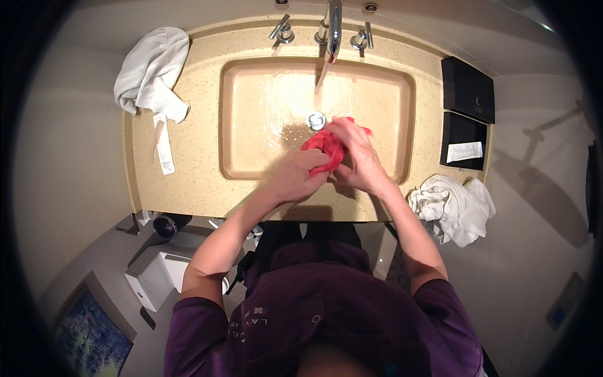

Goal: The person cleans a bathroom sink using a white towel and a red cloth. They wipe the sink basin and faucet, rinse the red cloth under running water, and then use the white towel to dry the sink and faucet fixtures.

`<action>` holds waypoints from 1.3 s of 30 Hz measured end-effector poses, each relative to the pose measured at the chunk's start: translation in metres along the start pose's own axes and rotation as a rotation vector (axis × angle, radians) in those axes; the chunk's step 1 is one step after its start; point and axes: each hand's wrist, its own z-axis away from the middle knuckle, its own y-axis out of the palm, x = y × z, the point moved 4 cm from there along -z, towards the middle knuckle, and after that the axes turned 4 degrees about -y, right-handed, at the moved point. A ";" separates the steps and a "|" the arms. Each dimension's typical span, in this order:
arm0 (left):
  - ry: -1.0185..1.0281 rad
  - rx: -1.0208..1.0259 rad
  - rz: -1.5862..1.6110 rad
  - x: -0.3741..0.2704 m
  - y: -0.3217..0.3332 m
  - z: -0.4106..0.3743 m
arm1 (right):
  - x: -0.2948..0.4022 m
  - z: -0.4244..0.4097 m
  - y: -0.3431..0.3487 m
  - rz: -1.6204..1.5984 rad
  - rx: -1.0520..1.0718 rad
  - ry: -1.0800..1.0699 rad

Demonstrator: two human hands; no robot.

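A crumpled red cloth (325,143) is bunched between my two hands above the near part of the sink basin (245,165). My left hand (299,174) grips its near left side with the fingers curled in. From the right, my right hand (360,158) holds the cloth's far side, its fingers slightly blurred and a loose end sticking out beyond them. Water runs from the chrome faucet (334,30) into the basin, and the bottom looks wet. Just beyond the cloth is the round metal drain stopper (316,120).
Lever handles (284,33) flank the faucet. At left lie a white towel (158,70) and a white paper strip (164,148). To the right sit a black box (468,89), an open black tray (452,132) with a white packet (464,151), and crumpled white cloths (452,205) at the counter's edge.
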 end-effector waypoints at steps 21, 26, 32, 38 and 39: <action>-0.634 0.098 -0.001 0.118 -0.039 -0.001 | -0.040 -0.034 -0.102 -0.188 -0.308 0.178; -0.266 -0.095 0.086 0.067 -0.013 -0.055 | -0.037 -0.038 -0.087 -0.024 -0.256 0.205; -0.063 -0.340 0.046 0.046 0.040 -0.107 | -0.018 -0.038 -0.091 -0.446 -0.333 0.382; -0.295 -0.270 0.007 0.057 0.048 -0.093 | 0.009 -0.037 -0.121 -0.765 -0.404 0.367; -0.303 -0.304 -0.028 0.059 0.045 -0.090 | 0.013 -0.037 -0.122 -0.842 -0.400 0.375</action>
